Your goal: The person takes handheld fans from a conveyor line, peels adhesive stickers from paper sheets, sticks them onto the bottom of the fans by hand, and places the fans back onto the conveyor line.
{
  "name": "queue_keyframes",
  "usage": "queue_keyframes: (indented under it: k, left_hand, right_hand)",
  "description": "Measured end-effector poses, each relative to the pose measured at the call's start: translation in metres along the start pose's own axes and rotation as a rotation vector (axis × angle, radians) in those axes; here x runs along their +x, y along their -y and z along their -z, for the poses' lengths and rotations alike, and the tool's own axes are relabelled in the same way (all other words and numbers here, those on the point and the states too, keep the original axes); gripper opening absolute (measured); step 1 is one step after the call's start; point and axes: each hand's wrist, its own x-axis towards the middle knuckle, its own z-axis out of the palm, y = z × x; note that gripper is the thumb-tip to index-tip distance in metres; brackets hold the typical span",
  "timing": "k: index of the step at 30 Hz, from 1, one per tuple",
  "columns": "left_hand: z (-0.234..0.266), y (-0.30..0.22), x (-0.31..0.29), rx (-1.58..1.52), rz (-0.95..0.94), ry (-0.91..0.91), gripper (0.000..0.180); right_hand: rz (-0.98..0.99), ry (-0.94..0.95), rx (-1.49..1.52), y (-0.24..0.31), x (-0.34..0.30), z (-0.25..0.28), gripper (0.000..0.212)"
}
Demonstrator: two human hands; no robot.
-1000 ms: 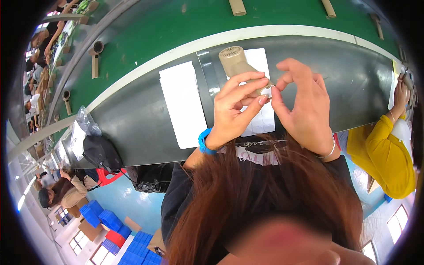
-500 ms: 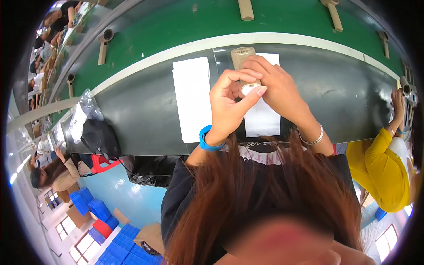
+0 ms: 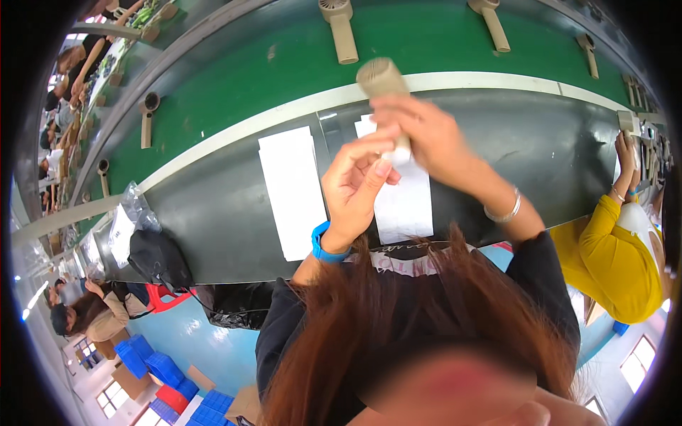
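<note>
A beige handheld fan [image 3: 381, 78] is tilted, its head toward the green belt and its handle end toward me, blurred by motion. My right hand [image 3: 430, 135] is closed round the handle from the right side. My left hand [image 3: 354, 188], with a blue band at the wrist, is at the whitish lower end of the handle, its index finger and thumb bent about it. Exactly where these fingertips touch is hard to make out. Under my hands lies a white sheet [image 3: 405, 209] on the dark worktop [image 3: 220, 213], and a stack of white sheets [image 3: 290, 195] lies to its left.
Beyond a pale rail [image 3: 490, 81] runs the green belt [image 3: 245, 78], with several beige fans, one of them [image 3: 342, 32] ahead. A black bag [image 3: 158, 259] sits at left. A co-worker in a yellow sleeve [image 3: 604, 238] is at right.
The fan has moved up and slightly left toward the belt, with my right hand round it. My left thumb has come off the white handle end. The fans on the belt appear shifted leftward.
</note>
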Motion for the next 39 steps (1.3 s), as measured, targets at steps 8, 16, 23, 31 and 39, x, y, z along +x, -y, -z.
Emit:
queue_keyframes:
  k: [8,16,23,31,39]
  left_hand:
    - [0.015,0.007,-0.003,0.133,0.071,-0.152,0.021]
    - [0.072,0.013,0.055,0.981,-0.133,0.082,0.028]
    - [0.106,0.056,0.149,1.531,-0.254,0.112,0.031]
    - [0.084,-0.032,0.14,1.21,-0.3,-0.154,0.036]
    - [0.064,-0.061,0.068,0.151,-0.003,-0.14,0.016]
  right_hand:
    - [0.029,0.04,-0.811,-0.164,0.075,0.012,0.045]
    - [-0.157,-0.131,-0.443,-0.1,0.03,0.023,0.048]
    - [-0.382,-0.219,0.048,-0.049,-0.072,0.018,0.026]
    - [-0.415,-0.047,0.032,-0.003,-0.119,0.0,0.029]
    - [-0.215,0.048,-0.201,-0.003,-0.104,-0.021,0.032]
